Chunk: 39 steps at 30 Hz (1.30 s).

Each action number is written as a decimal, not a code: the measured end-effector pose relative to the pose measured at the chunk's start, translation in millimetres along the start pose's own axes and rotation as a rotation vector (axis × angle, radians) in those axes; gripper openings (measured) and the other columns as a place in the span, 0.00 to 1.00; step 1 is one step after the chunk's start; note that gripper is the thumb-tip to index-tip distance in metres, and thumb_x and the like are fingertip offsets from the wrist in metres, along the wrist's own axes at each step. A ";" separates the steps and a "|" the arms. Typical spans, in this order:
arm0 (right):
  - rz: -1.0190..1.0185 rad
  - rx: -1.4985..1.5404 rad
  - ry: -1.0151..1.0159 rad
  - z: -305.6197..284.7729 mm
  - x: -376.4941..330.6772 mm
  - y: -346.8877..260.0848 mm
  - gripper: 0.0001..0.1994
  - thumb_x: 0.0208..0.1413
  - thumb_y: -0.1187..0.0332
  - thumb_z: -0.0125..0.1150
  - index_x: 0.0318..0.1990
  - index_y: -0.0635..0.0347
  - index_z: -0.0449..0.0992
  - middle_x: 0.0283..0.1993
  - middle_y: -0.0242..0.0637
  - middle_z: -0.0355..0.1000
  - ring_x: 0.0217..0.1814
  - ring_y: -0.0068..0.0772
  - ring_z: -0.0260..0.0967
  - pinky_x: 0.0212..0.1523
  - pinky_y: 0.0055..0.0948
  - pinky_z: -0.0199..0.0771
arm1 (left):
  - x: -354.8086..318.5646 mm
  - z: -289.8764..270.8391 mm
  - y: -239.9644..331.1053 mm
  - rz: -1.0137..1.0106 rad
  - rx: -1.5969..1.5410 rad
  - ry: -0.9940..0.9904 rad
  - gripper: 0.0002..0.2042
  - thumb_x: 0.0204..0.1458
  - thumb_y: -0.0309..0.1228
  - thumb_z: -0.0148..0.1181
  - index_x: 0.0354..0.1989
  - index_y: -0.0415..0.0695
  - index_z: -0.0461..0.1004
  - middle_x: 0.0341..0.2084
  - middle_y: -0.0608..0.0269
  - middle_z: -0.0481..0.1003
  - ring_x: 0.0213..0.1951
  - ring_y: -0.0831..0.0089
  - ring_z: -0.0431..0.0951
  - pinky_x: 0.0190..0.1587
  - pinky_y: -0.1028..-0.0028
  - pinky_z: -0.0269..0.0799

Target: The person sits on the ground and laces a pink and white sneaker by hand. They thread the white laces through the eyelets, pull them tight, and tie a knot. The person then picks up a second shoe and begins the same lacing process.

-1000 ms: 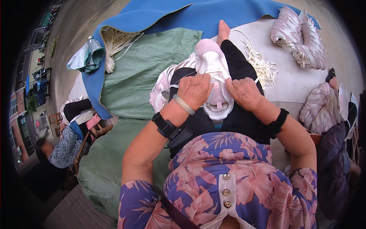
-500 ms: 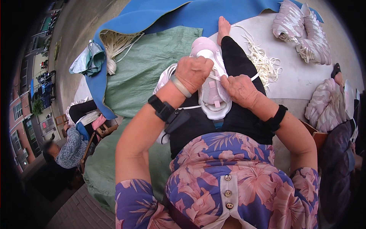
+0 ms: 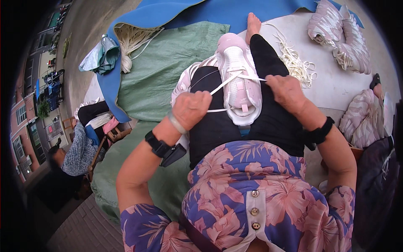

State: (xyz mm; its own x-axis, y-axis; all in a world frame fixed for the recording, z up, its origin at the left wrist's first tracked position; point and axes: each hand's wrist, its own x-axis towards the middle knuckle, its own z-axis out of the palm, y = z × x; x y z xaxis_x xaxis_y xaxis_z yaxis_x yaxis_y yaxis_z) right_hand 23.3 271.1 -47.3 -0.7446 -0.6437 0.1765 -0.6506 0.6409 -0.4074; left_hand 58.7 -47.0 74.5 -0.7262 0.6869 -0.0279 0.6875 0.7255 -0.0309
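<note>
Both hands' fingers pinch the soft, limp white lace of a light pink sneaker.

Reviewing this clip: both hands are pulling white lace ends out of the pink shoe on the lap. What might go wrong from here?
1. The left hand and right hand draw the white lace outward in opposite directions; uneven pulls may leave the ends unequal or slip one out of its eyelet.
2. The pink shoe only rests on the black-clad leg, neither hand steadying it, so a hard tug might tip it off.
</note>
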 end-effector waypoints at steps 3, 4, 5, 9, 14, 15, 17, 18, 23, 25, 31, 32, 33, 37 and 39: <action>0.126 -0.058 -0.020 -5.4 -47.1 48.9 0.08 0.45 0.75 0.52 0.35 0.58 0.68 0.24 0.39 0.68 0.27 0.39 0.71 0.25 0.34 0.70 | -40.4 -7.7 -4.1 -0.182 -0.078 -0.029 0.04 0.39 0.23 0.51 0.24 0.44 0.64 0.15 0.60 0.66 0.17 0.62 0.71 0.18 0.66 0.66; 0.133 -0.079 -0.073 -21.2 -57.7 59.9 0.07 0.46 0.75 0.52 0.35 0.57 0.68 0.25 0.41 0.68 0.28 0.39 0.71 0.26 0.33 0.70 | -57.1 -11.3 -6.5 -0.229 -0.085 -0.047 0.04 0.39 0.22 0.51 0.25 0.44 0.64 0.16 0.59 0.66 0.17 0.60 0.71 0.18 0.65 0.66; 0.204 -0.151 -0.058 -45.0 -69.8 67.0 0.07 0.49 0.72 0.51 0.36 0.58 0.69 0.26 0.40 0.69 0.27 0.38 0.71 0.27 0.33 0.70 | -75.0 -14.8 -10.0 -0.283 -0.085 -0.065 0.05 0.39 0.22 0.51 0.25 0.44 0.64 0.16 0.58 0.67 0.17 0.59 0.71 0.18 0.64 0.65; 0.280 -0.346 0.057 -105.6 -59.7 74.0 0.10 0.55 0.66 0.48 0.41 0.58 0.71 0.31 0.40 0.73 0.27 0.39 0.70 0.30 0.33 0.70 | -150.9 -23.2 -25.1 -0.415 -0.110 -0.090 0.02 0.44 0.23 0.51 0.26 0.45 0.65 0.18 0.55 0.70 0.20 0.56 0.72 0.19 0.63 0.66; 0.616 -0.138 0.485 126.7 212.8 129.9 0.10 0.43 0.81 0.50 0.35 0.61 0.62 0.34 0.47 0.67 0.41 0.49 0.67 0.40 0.40 0.67 | -245.5 -32.1 -37.4 -0.681 -0.078 -0.212 0.02 0.51 0.28 0.50 0.28 0.45 0.68 0.18 0.52 0.70 0.22 0.51 0.72 0.23 0.59 0.66; 0.623 -0.166 0.529 152.8 226.0 145.9 0.12 0.41 0.81 0.52 0.35 0.61 0.62 0.34 0.47 0.66 0.41 0.49 0.67 0.40 0.40 0.67 | -262.0 -32.9 -40.3 -0.727 -0.051 -0.214 0.03 0.51 0.29 0.50 0.28 0.45 0.68 0.18 0.51 0.70 0.23 0.50 0.72 0.23 0.58 0.66; 0.673 -0.142 0.525 193.2 240.1 172.7 0.16 0.36 0.80 0.56 0.36 0.62 0.61 0.34 0.45 0.66 0.41 0.48 0.67 0.40 0.38 0.68 | -291.8 -34.1 -48.2 -0.810 -0.014 -0.205 0.04 0.51 0.30 0.50 0.27 0.46 0.68 0.18 0.50 0.70 0.24 0.48 0.71 0.25 0.56 0.65; 0.623 -0.161 0.529 208.2 236.6 187.2 0.16 0.36 0.80 0.57 0.36 0.62 0.61 0.34 0.45 0.66 0.41 0.48 0.67 0.40 0.38 0.68 | -306.0 -36.1 -53.3 -0.863 0.013 -0.242 0.05 0.51 0.31 0.50 0.27 0.45 0.67 0.18 0.50 0.70 0.24 0.47 0.71 0.25 0.55 0.65; 0.586 -0.224 0.537 234.3 217.8 216.2 0.18 0.34 0.79 0.59 0.35 0.62 0.62 0.34 0.45 0.66 0.41 0.47 0.68 0.40 0.36 0.68 | -364.8 -48.8 -73.7 -1.062 0.053 -0.381 0.08 0.51 0.35 0.50 0.28 0.44 0.68 0.20 0.48 0.71 0.26 0.45 0.71 0.27 0.53 0.65; 0.469 -0.220 0.638 224.6 228.6 199.9 0.06 0.49 0.75 0.47 0.35 0.62 0.63 0.33 0.49 0.68 0.38 0.54 0.68 0.35 0.47 0.67 | -365.9 -53.6 -80.6 -1.113 0.000 -0.408 0.09 0.51 0.35 0.50 0.28 0.43 0.69 0.20 0.47 0.71 0.27 0.44 0.70 0.28 0.53 0.65; 0.469 0.034 0.512 48.8 168.2 66.8 0.05 0.51 0.73 0.49 0.35 0.62 0.65 0.30 0.42 0.65 0.31 0.42 0.60 0.30 0.37 0.63 | -233.2 -74.0 -78.7 -1.302 -0.718 -0.329 0.15 0.52 0.38 0.51 0.21 0.40 0.74 0.10 0.60 0.71 0.08 0.75 0.66 0.11 0.76 0.59; 0.635 0.364 0.381 -6.4 124.7 31.7 0.05 0.52 0.70 0.49 0.35 0.61 0.67 0.28 0.38 0.64 0.28 0.35 0.57 0.27 0.33 0.61 | -197.6 -73.7 -66.6 -1.296 -1.006 -0.332 0.16 0.53 0.39 0.50 0.21 0.40 0.73 0.10 0.62 0.71 0.07 0.79 0.64 0.09 0.80 0.56; 0.865 0.741 0.160 -60.7 65.1 -0.9 0.06 0.54 0.68 0.49 0.35 0.61 0.68 0.26 0.34 0.63 0.25 0.29 0.53 0.24 0.29 0.59 | -161.8 -72.7 -54.5 -1.198 -1.328 -0.272 0.17 0.54 0.39 0.49 0.20 0.40 0.73 0.10 0.63 0.71 0.06 0.83 0.62 0.07 0.84 0.52; 1.125 1.697 -0.407 -103.5 -28.1 -47.2 0.10 0.58 0.63 0.49 0.37 0.59 0.73 0.21 0.27 0.64 0.16 0.17 0.51 0.19 0.19 0.59 | -41.9 -51.0 -10.3 -1.012 -1.679 -0.501 0.16 0.56 0.35 0.44 0.23 0.37 0.73 0.10 0.60 0.71 0.05 0.81 0.60 0.08 0.82 0.53; 1.002 1.816 -0.421 -61.6 -24.5 -38.0 0.09 0.57 0.65 0.51 0.34 0.61 0.73 0.24 0.34 0.69 0.19 0.24 0.63 0.23 0.23 0.67 | -3.2 -30.5 2.2 -1.047 -1.729 -0.464 0.14 0.56 0.32 0.43 0.27 0.36 0.71 0.13 0.58 0.72 0.06 0.80 0.62 0.09 0.82 0.55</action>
State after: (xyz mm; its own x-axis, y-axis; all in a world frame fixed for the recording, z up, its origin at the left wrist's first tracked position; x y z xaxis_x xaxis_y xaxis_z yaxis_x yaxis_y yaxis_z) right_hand 57.1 288.3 19.0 -0.4236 -0.6220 -0.6585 0.8809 -0.1133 -0.4596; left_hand 62.6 -46.3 105.0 -0.5127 0.2220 -0.8294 -0.8019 0.2215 0.5549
